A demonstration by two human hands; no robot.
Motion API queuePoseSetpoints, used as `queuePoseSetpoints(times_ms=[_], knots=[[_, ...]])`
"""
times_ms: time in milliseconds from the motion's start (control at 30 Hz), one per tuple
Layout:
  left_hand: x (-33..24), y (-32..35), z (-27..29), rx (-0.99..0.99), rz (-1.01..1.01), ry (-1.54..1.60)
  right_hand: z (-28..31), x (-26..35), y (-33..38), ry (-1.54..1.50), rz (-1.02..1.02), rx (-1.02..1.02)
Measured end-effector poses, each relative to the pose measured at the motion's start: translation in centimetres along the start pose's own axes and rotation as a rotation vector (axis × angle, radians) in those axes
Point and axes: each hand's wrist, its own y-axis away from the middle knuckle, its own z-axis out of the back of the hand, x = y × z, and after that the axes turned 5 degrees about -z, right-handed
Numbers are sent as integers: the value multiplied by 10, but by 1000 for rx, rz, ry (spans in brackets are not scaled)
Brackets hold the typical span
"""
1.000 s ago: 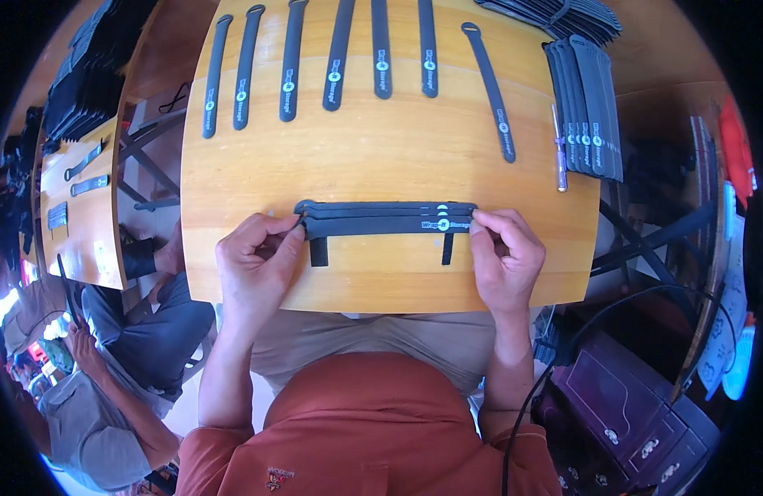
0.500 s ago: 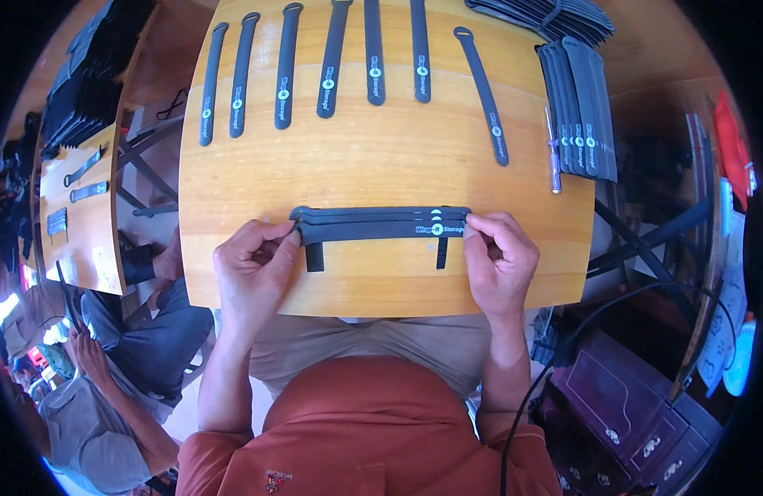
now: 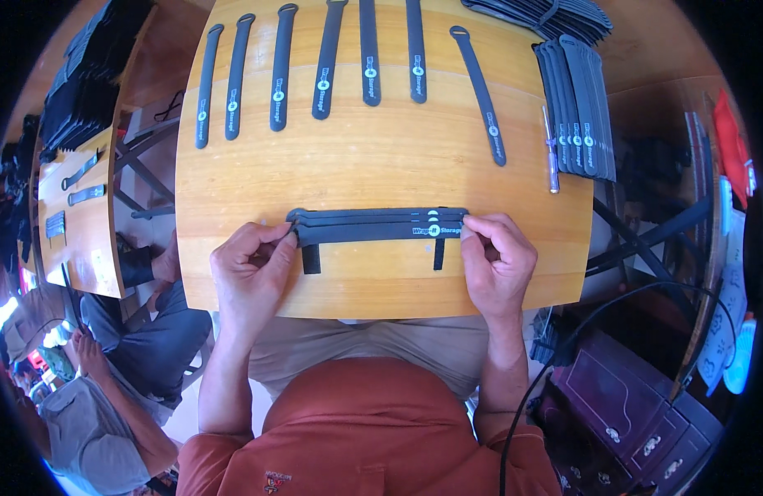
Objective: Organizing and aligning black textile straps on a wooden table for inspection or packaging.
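A few dark grey storage straps (image 3: 361, 231) lie overlapped in a flat, staggered stack near the table's front edge. My left hand (image 3: 255, 263) pinches the stack's left end between thumb and fingers. At the other end, my right hand (image 3: 499, 255) pinches the stack in the same way. Two short black strips, a left one (image 3: 312, 259) and a right one (image 3: 438, 254), stick out from under the stack toward me. Pale print shows on the straps' right part.
Several single straps (image 3: 324, 74) lie spaced along the wooden table's (image 3: 348, 165) far side. A strap pile (image 3: 584, 124) and a screwdriver-like tool (image 3: 552, 157) lie at right. Another bundle (image 3: 538, 16) is behind. A black cable (image 3: 580, 331) hangs at right; a co-worker (image 3: 109, 413) sits at left.
The view has shifted very slightly, moving the table a little left in the picture. Both hands keep their hold on the strap stack's ends.
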Motion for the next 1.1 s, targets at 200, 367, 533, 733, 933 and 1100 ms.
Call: queuePoseSetpoints(times_ms=[200,367,533,733,933,1100], knots=[[0,1,2,-4,4,-20,-2,-1,2,9,-11,9],[3,-1,-1,-18,-34,-11,-2,-5,1,8,19,-13],[0,-1,-1,-14,-22,-10,-2,-3,1,1,-3,2],[-3,-1,0,4,-22,-8,-2,-3,1,11,-9,-1],[-4,-1,0,9,27,-1,-2,-3,2,28,22,-2],[-2,-1,1,-7,-10,-49,-4,0,2,43,9,-3]])
